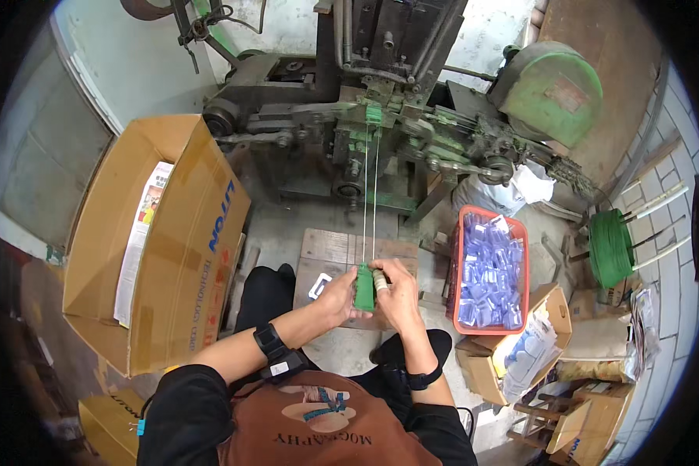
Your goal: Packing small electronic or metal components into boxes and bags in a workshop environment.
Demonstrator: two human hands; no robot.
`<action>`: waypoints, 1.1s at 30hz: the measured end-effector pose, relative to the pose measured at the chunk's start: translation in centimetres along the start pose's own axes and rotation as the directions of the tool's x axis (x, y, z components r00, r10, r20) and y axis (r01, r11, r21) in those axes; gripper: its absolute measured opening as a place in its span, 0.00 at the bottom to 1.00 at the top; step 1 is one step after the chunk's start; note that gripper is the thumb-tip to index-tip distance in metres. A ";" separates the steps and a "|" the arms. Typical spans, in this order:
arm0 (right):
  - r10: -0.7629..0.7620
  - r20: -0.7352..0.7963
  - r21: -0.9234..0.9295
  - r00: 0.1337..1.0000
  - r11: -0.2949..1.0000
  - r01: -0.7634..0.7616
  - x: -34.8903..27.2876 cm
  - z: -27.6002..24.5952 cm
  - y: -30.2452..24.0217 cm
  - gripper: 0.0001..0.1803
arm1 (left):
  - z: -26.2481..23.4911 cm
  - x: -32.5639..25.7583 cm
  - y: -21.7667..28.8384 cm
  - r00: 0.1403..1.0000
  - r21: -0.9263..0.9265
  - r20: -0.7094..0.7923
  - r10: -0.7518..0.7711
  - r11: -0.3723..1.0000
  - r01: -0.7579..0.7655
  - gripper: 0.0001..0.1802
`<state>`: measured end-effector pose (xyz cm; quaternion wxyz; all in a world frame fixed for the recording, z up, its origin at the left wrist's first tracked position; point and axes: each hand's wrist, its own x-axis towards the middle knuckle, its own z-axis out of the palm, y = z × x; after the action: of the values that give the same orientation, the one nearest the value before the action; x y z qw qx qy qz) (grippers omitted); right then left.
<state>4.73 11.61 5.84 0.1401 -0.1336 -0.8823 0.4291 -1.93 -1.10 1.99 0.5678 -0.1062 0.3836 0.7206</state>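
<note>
Between my two hands is a narrow green bundle (364,289), low over a wooden board. My left hand (339,298) closes on its left side, and my right hand (397,293) grips its right side, with pale wrapping on a finger. Two thin whitish rods (376,194) run from the bundle up to a dark, greasy machine (377,54). A small green stack (373,115) sits at their far end on the machine. The bundle's single pieces are too small to make out. Beside my left hand, a white rectangular frame-like piece (319,285) lies on the wooden board (322,250).
A large open cardboard box (202,233) stands at the left. To the right are a red basket (456,272) of bluish clear plastic pieces and a carton (555,311) of papers. Farther right hangs a green wire coil (610,248). A green round guard (547,93) covers the machine's right end.
</note>
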 end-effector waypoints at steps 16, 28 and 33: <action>-0.007 -0.012 -0.061 1.000 0.998 0.006 -1.2 0.9 0.5 0.15 | -0.7 0.7 -0.3 1.000 -0.008 -0.026 -0.005 1.000 0.005 0.22; -0.110 -0.076 -0.317 0.991 0.945 0.080 -4.7 0.2 -2.7 0.16 | 1.1 -1.4 -2.1 0.994 0.226 -0.103 0.038 0.974 -0.014 0.20; -0.115 -0.067 -0.254 0.991 0.963 0.095 -9.1 -0.9 -4.6 0.17 | 0.5 -4.8 -4.9 0.997 0.253 0.043 0.065 0.965 -0.074 0.14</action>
<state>12.91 6.29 8.87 0.1804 -0.1204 -0.9288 0.3006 4.25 -4.03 2.98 0.5576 -0.0068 0.4666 0.6865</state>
